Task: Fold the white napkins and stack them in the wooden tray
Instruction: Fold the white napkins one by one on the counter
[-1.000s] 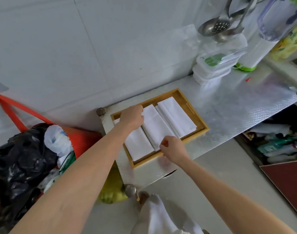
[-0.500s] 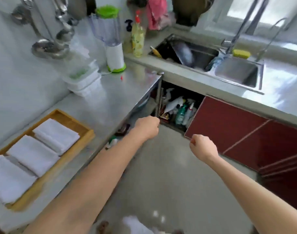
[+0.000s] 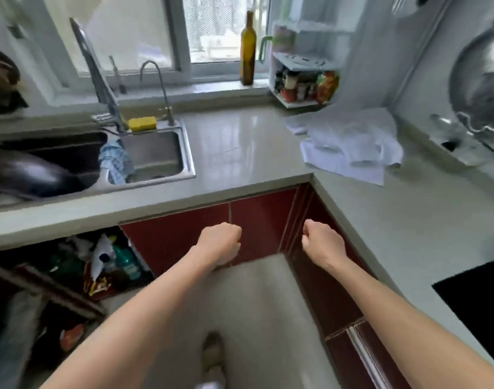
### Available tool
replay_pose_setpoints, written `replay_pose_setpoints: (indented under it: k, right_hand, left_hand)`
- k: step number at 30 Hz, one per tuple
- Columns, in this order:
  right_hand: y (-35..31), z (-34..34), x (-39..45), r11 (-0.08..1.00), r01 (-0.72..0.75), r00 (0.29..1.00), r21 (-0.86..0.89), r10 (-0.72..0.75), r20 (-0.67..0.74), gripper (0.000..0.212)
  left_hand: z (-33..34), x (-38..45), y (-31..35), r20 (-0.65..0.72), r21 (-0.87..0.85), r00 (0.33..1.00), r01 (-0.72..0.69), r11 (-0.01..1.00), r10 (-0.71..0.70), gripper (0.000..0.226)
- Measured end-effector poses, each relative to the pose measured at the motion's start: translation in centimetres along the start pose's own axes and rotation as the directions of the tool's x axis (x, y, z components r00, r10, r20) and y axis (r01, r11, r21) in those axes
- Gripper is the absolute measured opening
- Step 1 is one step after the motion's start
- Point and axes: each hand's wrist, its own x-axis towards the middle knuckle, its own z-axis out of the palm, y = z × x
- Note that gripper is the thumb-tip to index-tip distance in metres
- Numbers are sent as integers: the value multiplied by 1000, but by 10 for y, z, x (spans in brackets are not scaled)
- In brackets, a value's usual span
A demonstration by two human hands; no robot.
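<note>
A loose heap of unfolded white napkins [image 3: 352, 143] lies on the grey countertop [image 3: 240, 147] at the right corner, one corner hanging near the counter edge. My left hand [image 3: 219, 242] and my right hand [image 3: 321, 242] hover in front of the red cabinet doors, below the counter edge, both with fingers curled into loose fists and holding nothing. The napkins lie well above and to the right of both hands. The wooden tray is out of view.
A steel double sink [image 3: 153, 153] with a yellow sponge [image 3: 142, 123] and a blue cloth sits at left. A brown bottle [image 3: 247, 49] and a spice rack [image 3: 304, 82] stand at the back. A black hob [image 3: 475, 299] lies at right. Clutter fills the open shelf lower left.
My view has swung right, away from the tray with folded napkins, past the sink to the corner counter with the unfolded heap. Both hands left the tray and stay curled and empty.
</note>
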Motion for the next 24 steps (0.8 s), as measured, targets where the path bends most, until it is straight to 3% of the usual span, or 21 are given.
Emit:
replay_pose_setpoints:
  k: [5,11,19,24]
  right_hand:
    - [56,-21,76,962,-259,960,82,266,-92,18]
    - [107,-42,151,898,-438,892,40,440,-101,28]
    - [203,-46,246,858,-501,865,-116,494,-87,27]
    - [275,-50,325,859,-495,868,-131,483,-115,32]
  left_hand:
    - [-38,126,27,12,65,975,-221,973,220,26]
    - [-86,253,58,2,88,927,-374,923,375,33]
    - [-93,384,118,71,85,872,-488,868,484,35]
    - [-96,460,169,79,17,882,-468,884,465,37]
